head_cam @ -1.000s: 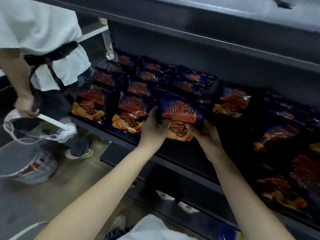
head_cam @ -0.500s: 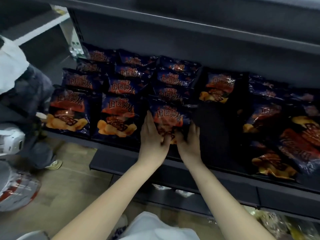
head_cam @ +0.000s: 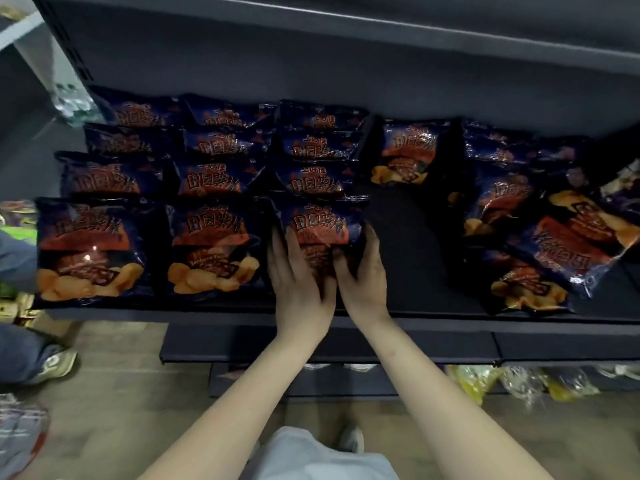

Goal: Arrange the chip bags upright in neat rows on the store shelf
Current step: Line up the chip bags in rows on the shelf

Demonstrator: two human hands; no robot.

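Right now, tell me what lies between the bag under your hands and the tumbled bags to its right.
Nothing: the head view shows bare shelf between the front bag, under left hand and right hand, and the tumbled bags.

Left hand (head_cam: 299, 289) lies flat on the left side of the nearest chip bag (head_cam: 318, 223) in the third row. Right hand (head_cam: 363, 282) is on its right side. Fingers look straight but blurred, so probably pressing, not pinching. The bag stands near the front edge of the shelf (head_cam: 433, 320). Far right: a heap of bags (head_cam: 571, 244), tilted.
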